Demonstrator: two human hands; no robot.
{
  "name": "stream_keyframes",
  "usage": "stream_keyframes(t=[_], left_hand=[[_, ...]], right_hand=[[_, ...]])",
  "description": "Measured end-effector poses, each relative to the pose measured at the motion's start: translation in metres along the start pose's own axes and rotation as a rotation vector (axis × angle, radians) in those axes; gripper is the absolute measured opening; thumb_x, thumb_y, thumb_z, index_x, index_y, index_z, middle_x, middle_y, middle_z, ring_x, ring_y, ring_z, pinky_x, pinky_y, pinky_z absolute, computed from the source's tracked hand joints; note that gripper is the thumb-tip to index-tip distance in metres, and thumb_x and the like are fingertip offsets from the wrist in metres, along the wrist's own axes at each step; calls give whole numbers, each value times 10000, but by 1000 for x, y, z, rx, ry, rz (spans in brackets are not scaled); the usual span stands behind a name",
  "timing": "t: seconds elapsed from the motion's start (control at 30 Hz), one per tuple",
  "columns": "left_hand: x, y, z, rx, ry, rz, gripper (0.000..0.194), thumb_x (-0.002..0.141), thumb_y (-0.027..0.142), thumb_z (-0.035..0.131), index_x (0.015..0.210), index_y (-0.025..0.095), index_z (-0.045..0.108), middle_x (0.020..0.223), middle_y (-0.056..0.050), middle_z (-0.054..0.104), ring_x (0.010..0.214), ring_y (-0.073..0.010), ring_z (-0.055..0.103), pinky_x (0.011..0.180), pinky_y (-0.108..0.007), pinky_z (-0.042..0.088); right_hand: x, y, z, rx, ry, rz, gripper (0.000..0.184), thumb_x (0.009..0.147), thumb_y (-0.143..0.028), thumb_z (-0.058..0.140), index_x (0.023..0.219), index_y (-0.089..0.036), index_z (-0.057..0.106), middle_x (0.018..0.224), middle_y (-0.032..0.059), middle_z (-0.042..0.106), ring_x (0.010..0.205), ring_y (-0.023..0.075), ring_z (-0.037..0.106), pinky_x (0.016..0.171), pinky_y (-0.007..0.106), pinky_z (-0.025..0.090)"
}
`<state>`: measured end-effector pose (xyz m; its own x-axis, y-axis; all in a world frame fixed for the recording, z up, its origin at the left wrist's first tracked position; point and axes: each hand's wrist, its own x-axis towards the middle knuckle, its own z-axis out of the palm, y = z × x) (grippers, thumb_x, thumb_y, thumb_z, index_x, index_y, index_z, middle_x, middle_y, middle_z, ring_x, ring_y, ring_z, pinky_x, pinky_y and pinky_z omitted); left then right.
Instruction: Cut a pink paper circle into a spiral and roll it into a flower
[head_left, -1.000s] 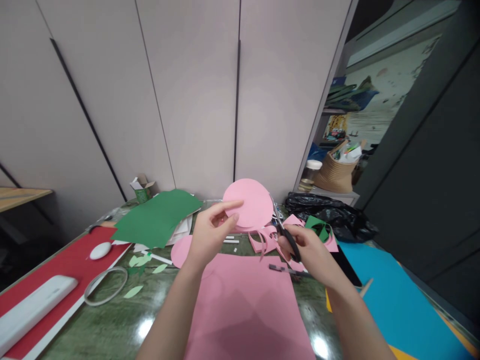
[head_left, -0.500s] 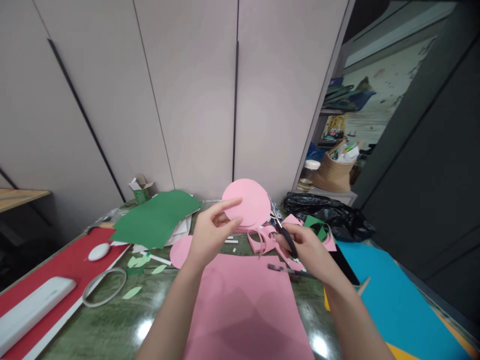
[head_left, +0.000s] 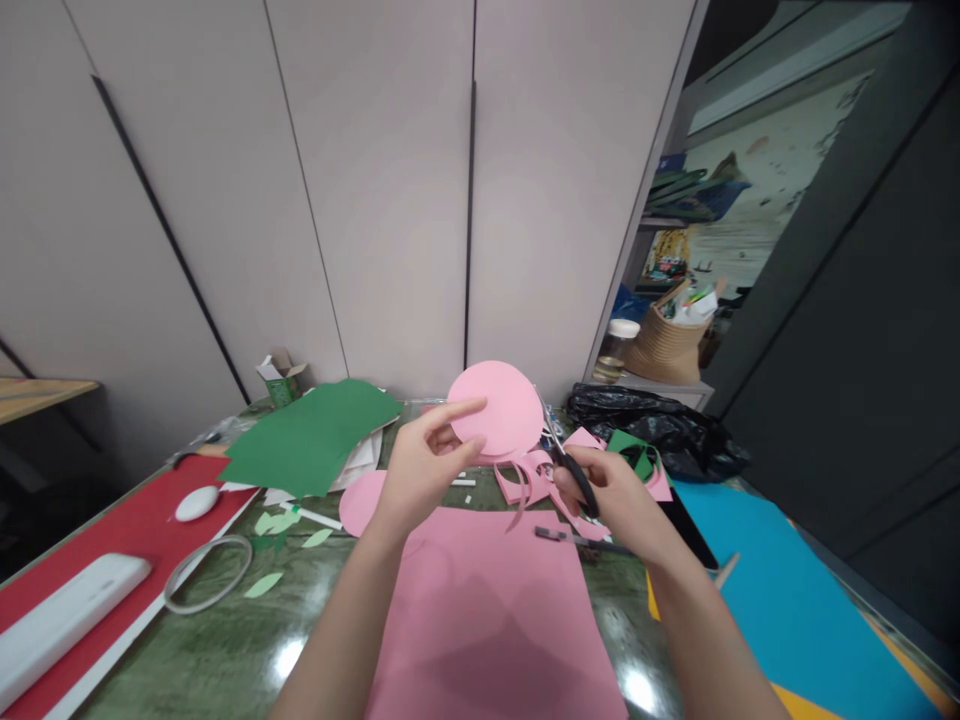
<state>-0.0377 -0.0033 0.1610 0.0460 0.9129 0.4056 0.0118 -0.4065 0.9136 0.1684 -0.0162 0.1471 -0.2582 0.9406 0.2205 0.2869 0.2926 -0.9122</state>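
A round pink paper disc (head_left: 502, 405) is pinched at its left edge by my left hand (head_left: 431, 455), held up above the table. Black-handled scissors (head_left: 576, 478) are in my right hand (head_left: 604, 490), their blades against the disc's right edge. From the disc's lower edge a thin curled pink strip (head_left: 523, 495) hangs down. Under my hands lies a large pink sheet (head_left: 495, 600). Another pink circle (head_left: 361, 503) rests partly behind my left wrist. A dark pen-like tool (head_left: 559, 536) lies across the sheet's upper right edge.
Green paper (head_left: 315, 435) and cut leaf shapes (head_left: 264, 585) lie to the left, by a grey ring (head_left: 208, 575) and a white device (head_left: 79, 625) on red paper (head_left: 169, 515). At right are blue paper (head_left: 787, 590), pink scraps (head_left: 525, 478) and a black bag (head_left: 667, 435).
The pink disc has shifted slightly right and down against the scissors. The curled strip beneath it hangs lower. Both hands stay nearly in place.
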Motion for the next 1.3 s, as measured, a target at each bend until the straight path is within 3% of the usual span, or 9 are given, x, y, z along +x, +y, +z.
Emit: stream_keyframes(t=[0.23, 0.43, 0.6, 0.77, 0.9, 1.03, 1.17, 1.3], left_hand=[[0, 1, 0, -26, -3, -20, 407, 677, 221, 648, 1080, 171, 624, 751, -29, 623, 606, -90, 527, 598, -231, 498], [2, -1, 1, -9, -2, -17, 412, 673, 206, 638, 1082, 166, 623, 678, -9, 607, 551, -87, 503, 535, -219, 472], [4, -8, -1, 48, 19, 19, 412, 694, 229, 624, 1102, 171, 611, 792, -42, 650, 580, -103, 516, 534, -223, 438], [1, -5, 1, 453, 116, 246, 344, 738, 182, 557, 1069, 232, 635, 970, -46, 657, 687, -125, 537, 662, -251, 448], [-2, -5, 4, 660, 104, 350, 332, 771, 163, 513, 1077, 240, 618, 1013, -40, 654, 780, -151, 569, 759, -283, 442], [0, -10, 5, 682, 85, 323, 333, 782, 164, 498, 1088, 237, 606, 1023, -43, 652, 855, -167, 582, 783, -290, 438], [4, -13, 5, 607, 81, 297, 338, 761, 162, 525, 1078, 235, 613, 1075, -43, 637, 901, -170, 572, 786, -282, 434], [6, -15, 6, 517, 60, 244, 352, 748, 170, 542, 1086, 235, 613, 1074, -39, 635, 840, -155, 575, 760, -275, 439]], right_hand=[[0, 2, -1, -36, 7, -20, 343, 783, -387, 523, 546, -183, 380, 488, -51, 409, 472, 73, 341, 445, 210, 246], [1, 5, -3, -54, 13, 27, 378, 755, -430, 560, 552, -190, 351, 476, -65, 376, 454, 67, 307, 432, 209, 212], [8, 17, -25, -71, 82, 31, 390, 761, -473, 555, 544, -180, 418, 490, -42, 421, 475, 84, 351, 463, 229, 245], [21, 46, -57, 433, 176, 52, 379, 776, -556, 490, 629, -209, 456, 437, -87, 281, 386, 73, 186, 489, 264, 309], [31, 67, -66, 713, 211, 67, 393, 831, -550, 395, 646, -209, 460, 511, -93, 211, 412, 72, 88, 527, 276, 337], [36, 78, -63, 890, 142, 149, 464, 830, -598, 319, 754, -198, 540, 560, -58, 353, 416, 84, 188, 540, 294, 348], [37, 80, -58, 1090, 66, 193, 509, 826, -606, 336, 934, -171, 577, 758, 15, 545, 447, 84, 332, 523, 278, 361], [43, 93, -56, 1221, 90, 178, 319, 850, -467, 452, 913, -178, 573, 689, -30, 577, 377, 46, 330, 486, 233, 378]])
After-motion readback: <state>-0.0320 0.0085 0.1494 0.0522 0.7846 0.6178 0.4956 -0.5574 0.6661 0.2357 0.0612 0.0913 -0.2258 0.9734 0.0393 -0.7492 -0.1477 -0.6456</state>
